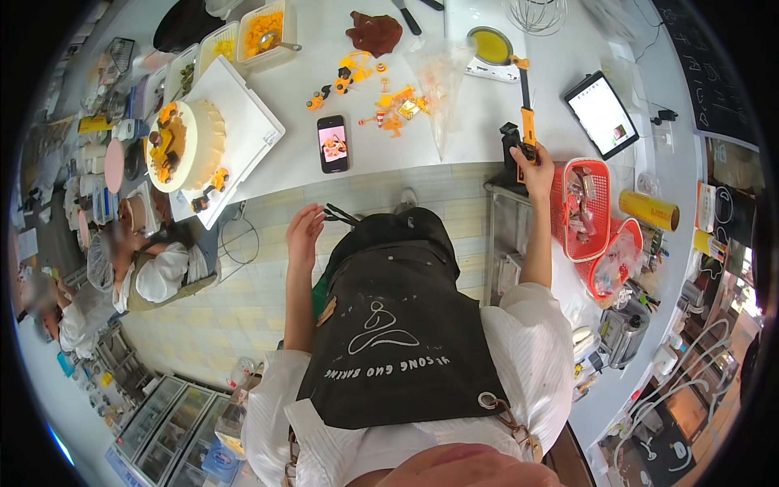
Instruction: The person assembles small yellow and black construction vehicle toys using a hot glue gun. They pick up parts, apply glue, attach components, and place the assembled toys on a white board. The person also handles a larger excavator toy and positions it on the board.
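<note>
A: Start big. What carries everything?

B: A white tabletop (377, 152), its front edge running just ahead of the person. A cream cake (209, 146) with orange decoration stands toward the left end, on a white board (258, 130). Toward the right end lies a tablet (602, 114).

A: And the main thing?

B: A long orange-and-black piece (528, 122), at the front edge's right part. I can't make out what kind of thing it is, nor whether the black block (510, 142) beside its lower end belongs to it.

A: Which relation matters most, in your judgement?

B: Its long axis against the right hand (536, 173). The piece points away from the person, roughly square to the front edge, its far tip near the right side of a round bowl (489, 29).

A: So the right one is nearer?

B: Clearly. Its fingers are closed on the lower end, so nearly all the length lies beyond them, toward the far edge. Whether any of it touches the tabletop, I can't tell.

A: What about the left hand (303, 231)?

B: Short of the front edge, below the phone (333, 144). Its fingers are loosely bent, with nothing visible between them. From there the piece lies well apart, to the right and farther in.

A: Anything smaller?

B: Little orange toy parts (395, 109), scattered past the phone, left of the piece.
</note>
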A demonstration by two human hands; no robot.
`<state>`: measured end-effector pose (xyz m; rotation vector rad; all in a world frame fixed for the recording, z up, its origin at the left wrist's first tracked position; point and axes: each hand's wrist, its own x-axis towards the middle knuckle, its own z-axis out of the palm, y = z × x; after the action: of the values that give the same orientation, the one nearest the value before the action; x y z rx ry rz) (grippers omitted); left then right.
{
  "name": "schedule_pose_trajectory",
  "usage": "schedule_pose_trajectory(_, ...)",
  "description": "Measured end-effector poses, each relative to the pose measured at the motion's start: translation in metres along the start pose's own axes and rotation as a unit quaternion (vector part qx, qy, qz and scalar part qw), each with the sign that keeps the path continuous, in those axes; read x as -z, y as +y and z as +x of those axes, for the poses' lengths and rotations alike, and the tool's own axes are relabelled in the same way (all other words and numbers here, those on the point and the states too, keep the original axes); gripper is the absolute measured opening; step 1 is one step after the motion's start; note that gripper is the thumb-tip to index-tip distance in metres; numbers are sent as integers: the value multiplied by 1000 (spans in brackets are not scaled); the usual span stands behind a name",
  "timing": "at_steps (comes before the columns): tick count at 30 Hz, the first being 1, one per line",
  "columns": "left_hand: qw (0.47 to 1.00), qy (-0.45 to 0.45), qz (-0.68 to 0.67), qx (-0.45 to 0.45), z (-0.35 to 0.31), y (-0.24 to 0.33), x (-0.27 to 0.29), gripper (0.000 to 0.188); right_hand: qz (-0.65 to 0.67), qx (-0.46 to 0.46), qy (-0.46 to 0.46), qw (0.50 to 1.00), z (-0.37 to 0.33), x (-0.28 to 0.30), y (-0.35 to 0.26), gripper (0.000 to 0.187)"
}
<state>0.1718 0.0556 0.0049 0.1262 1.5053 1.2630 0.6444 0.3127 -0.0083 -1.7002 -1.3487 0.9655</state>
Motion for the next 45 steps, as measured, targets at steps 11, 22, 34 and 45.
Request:
schedule_pose_trajectory(11,931,-185,224,-218,-25,56,-69,43,221,39,-228,948,-111,-29,-98,55)
schedule_pose_trajectory(22,900,-305,168,-264,-86,70,-89,86,325,68,-363,871,-195,-131,-140,63)
schedule_pose_trajectory(34,919,-232,111,-300,-88,58,-32,76,189,93,-468,858,-204,-152,-178,62)
schedule_pose_trajectory(45,934,126,-325,-76,-2,-3,188,48,-17,222,-322,920,-131,-203,-239,53)
